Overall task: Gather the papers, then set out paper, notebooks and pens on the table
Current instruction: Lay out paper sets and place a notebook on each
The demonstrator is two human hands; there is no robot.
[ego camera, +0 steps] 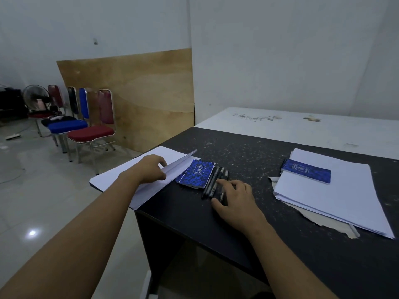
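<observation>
1. My left hand (151, 169) is on the left pile of paper (116, 178). Its fingers are curled under the top sheets and hold their right edge up off the pile.
2. That pile lies at the left corner of the black table (237, 152). Part of it sticks out over the table's edge.
3. Just to the right of the lifted sheets lies a blue notebook (197, 173). It lies flat and looks like it rests on more blue notebooks, and its left side is tucked under the raised paper.
4. Right beside the notebook lie some dark pens (213, 182) – side by side, touching each other.
5. My right hand (235, 199) rests on the near ends of the pens. Its fingers are spread and a little bent, with the fingertips on the pens and the thumb close to their near tips. The pens lie flat on the table.
6. So the notebook and the pens sit between my two hands.
7. Well to the right of my right hand is the right pile of paper (328, 203). A second notebook (306, 171) lies flat on its far end. A torn brown sheet (319, 219) pokes out from under this pile.
8. Behind the black table stands a white table (302, 130).
9. Far to the left are some chairs (90, 130) in red and blue, a fan (35, 98) and a wooden board (140, 93) leaning on the wall.
</observation>
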